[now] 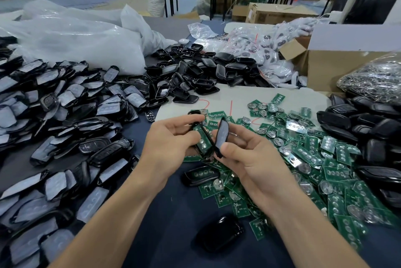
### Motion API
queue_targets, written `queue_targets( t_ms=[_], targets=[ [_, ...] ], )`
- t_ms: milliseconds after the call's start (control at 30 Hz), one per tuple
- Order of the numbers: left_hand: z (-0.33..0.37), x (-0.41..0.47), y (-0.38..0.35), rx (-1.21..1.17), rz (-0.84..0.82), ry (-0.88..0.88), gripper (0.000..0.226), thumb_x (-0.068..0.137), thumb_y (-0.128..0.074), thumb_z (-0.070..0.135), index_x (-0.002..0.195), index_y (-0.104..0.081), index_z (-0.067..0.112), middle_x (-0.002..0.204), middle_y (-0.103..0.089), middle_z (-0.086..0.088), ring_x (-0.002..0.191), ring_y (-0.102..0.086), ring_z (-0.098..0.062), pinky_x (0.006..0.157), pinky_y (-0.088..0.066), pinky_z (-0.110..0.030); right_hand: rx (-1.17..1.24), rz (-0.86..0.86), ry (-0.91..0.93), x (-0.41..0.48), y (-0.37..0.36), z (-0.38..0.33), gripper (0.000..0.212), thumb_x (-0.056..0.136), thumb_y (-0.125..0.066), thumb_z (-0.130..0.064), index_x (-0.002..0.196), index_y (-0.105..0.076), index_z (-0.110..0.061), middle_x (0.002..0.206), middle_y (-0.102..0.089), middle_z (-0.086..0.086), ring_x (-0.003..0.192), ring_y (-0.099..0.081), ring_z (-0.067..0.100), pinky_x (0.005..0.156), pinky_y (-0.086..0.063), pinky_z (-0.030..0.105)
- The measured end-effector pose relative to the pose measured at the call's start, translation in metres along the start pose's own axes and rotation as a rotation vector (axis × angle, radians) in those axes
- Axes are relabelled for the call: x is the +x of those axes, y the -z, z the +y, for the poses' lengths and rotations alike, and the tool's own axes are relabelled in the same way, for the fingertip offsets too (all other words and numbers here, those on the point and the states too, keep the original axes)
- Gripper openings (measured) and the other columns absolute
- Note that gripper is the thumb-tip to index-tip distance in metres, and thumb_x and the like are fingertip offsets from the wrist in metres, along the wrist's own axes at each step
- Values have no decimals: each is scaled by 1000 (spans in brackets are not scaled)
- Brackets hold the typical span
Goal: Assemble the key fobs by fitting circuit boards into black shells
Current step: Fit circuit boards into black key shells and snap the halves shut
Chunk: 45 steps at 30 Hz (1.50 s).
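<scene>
Shell (207,139), L hand (169,139); cover (221,133), R hand (249,159); long axes fore-aft.

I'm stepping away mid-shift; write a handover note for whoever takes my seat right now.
Left hand grips a black shell with a green circuit board in it.
Right hand pinches a film-covered cover against its edge; not closed.
Loose boards lie right, film-covered covers heaped left, empty shells behind.
Done: board appears seated. Left: close this fob, work through the piles.
</scene>
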<state>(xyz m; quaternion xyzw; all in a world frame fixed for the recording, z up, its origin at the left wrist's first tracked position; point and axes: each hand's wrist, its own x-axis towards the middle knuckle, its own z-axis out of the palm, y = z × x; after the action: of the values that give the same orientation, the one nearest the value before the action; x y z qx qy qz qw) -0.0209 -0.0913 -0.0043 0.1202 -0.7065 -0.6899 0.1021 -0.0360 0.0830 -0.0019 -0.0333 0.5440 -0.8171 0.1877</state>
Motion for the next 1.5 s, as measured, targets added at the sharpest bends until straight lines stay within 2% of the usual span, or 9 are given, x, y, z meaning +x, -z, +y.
queue_targets(
  t_ms=[167, 333, 533, 833, 967, 1167, 1267, 1333, 1500],
  targets=[
    [-3, -1, -3, 72, 5, -29, 44, 84, -75, 1, 100, -83, 42, 103, -81, -6, 93, -78, -18, 73, -65, -35, -440, 42, 202, -4, -7, 3, 51, 81, -75, 8, 102, -73, -39, 99, -79, -19, 97, -73, -2, 83, -55, 13],
    [0, -5, -4, 2, -111, 7, 45, 90, -68, -8, 106, -83, 31, 98, -82, -2, 93, -79, -19, 73, -64, -31, -675, 146, 296, -6, -12, 6, 50, 74, -83, -3, 96, -74, -47, 90, -74, -34, 90, -69, -14, 77, -46, -1],
    [1, -6, -1, -86, -277, 27, 48, 95, -56, -17, 125, -72, 17, 108, -81, -7, 101, -78, -21, 78, -63, -28, -703, 178, 327, -6, -9, 8, 50, 73, -83, 0, 105, -79, -38, 92, -72, -37, 88, -68, -17, 77, -45, -2],
    [-3, -2, 7, -140, -342, 40, 46, 90, -68, -10, 127, -71, 16, 114, -79, -8, 103, -76, -18, 78, -61, -26, -698, 142, 352, -4, -3, 8, 55, 71, -85, 1, 109, -78, -39, 96, -76, -28, 91, -72, -10, 83, -51, 5],
    [-3, -2, 8, -204, -357, 75, 50, 77, -75, 6, 126, -71, 16, 116, -79, -8, 105, -76, -18, 77, -61, -24, -699, 124, 373, -4, -1, 7, 54, 70, -87, -1, 105, -78, -42, 94, -75, -31, 89, -72, -10, 79, -50, 2],
    [1, 1, 13, -253, -386, 124, 41, 78, -75, 11, 117, -79, 22, 118, -78, -9, 104, -76, -16, 77, -61, -23, -484, 25, 230, -1, 6, 2, 49, 76, -81, 3, 105, -80, -37, 99, -80, -14, 96, -76, 6, 82, -59, 25],
    [4, 2, 18, -279, -422, 159, 43, 82, -72, 11, 123, -77, 20, 122, -77, -9, 100, -76, -13, 77, -61, -22, -283, -35, 66, 3, 13, -1, 41, 81, -77, 7, 110, -80, -22, 107, -80, -1, 103, -76, 23, 91, -60, 49],
    [7, 3, 21, -298, -453, 177, 42, 84, -69, 10, 123, -77, 22, 125, -75, -9, 101, -75, -14, 77, -61, -22, -101, -107, -44, 7, 19, -6, 36, 77, -76, 4, 108, -81, -13, 114, -78, 8, 109, -74, 27, 98, -58, 48],
    [10, 5, 25, -338, -490, 186, 42, 83, -78, 12, 124, -77, 22, 131, -72, -11, 111, -72, -19, 95, -61, -33, 155, -228, -135, 6, 24, -13, 32, 77, -68, 4, 105, -81, -6, 120, -75, 17, 105, -75, 28, 86, -63, 37]
  ],
)
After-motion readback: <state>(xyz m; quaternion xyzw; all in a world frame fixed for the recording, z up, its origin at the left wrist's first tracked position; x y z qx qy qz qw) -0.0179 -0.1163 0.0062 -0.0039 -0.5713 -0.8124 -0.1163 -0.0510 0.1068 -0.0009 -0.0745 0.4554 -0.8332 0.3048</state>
